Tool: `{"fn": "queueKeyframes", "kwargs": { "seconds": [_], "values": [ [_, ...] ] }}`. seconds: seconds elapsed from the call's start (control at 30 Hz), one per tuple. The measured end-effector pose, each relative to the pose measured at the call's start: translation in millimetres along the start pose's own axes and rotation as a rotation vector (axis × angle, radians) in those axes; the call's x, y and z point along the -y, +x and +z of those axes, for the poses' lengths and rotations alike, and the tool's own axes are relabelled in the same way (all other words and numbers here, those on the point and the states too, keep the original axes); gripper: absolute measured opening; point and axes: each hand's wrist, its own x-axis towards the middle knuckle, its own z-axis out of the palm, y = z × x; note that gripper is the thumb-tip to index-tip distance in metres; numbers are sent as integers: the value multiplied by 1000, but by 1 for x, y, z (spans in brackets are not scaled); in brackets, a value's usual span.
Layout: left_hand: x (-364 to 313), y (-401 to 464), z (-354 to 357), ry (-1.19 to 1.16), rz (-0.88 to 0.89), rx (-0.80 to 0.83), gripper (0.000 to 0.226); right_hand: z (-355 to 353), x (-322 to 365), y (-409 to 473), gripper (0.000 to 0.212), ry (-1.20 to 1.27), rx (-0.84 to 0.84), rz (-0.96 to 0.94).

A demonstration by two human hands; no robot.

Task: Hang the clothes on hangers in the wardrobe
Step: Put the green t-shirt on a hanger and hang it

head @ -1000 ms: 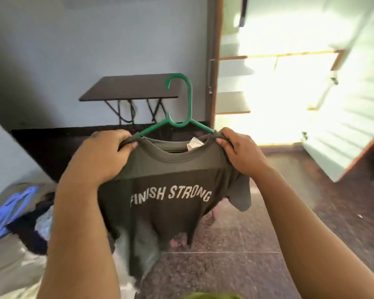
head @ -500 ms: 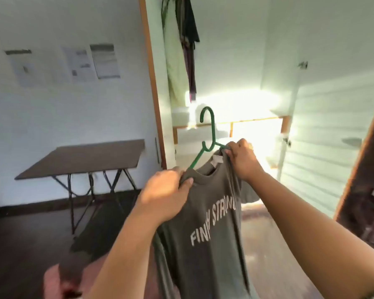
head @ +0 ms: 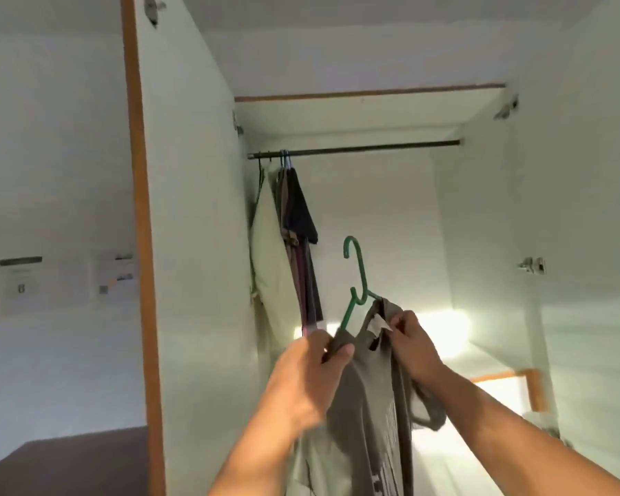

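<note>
- Well to the left of both hands, a pale wall point(head: 51, 173) carries a few paper notices point(head: 115, 275), and a dark tabletop point(head: 68, 460) shows low in that corner.
- Just left of the left hand stands the open wardrobe door point(head: 190, 245), pale with a wooden edge.
- Above and left of the hands, a dark rail point(head: 355, 149) crosses the wardrobe, with several hung clothes point(head: 294, 223) bunched at its left end, reaching down almost to the left hand.
- The left hand point(head: 308, 374) has thumb and fingers pinched on the near shoulder of a grey T-shirt point(head: 369, 406).
- Between the hands the T-shirt sits on a green hanger point(head: 355, 281), turned nearly edge-on; the hook points up, well below the rail and apart from it, to the right of the hung clothes.
- The right hand point(head: 412, 345) pinches the T-shirt's collar near a white label point(head: 376, 323), fingers curled round the cloth.
- Right of the right hand, a bright patch lies on the wardrobe's inner shelf point(head: 480, 356), and a second open door point(head: 587, 245) with metal hinges point(head: 532, 265) stands beyond it.
</note>
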Motion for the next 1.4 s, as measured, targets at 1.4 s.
{"fn": "queueKeyframes", "kwargs": {
  "seconds": [1.4],
  "values": [
    [117,791,31,707,-105,-509,26,253,-2,825,15,1384,527,187]
  ]
}}
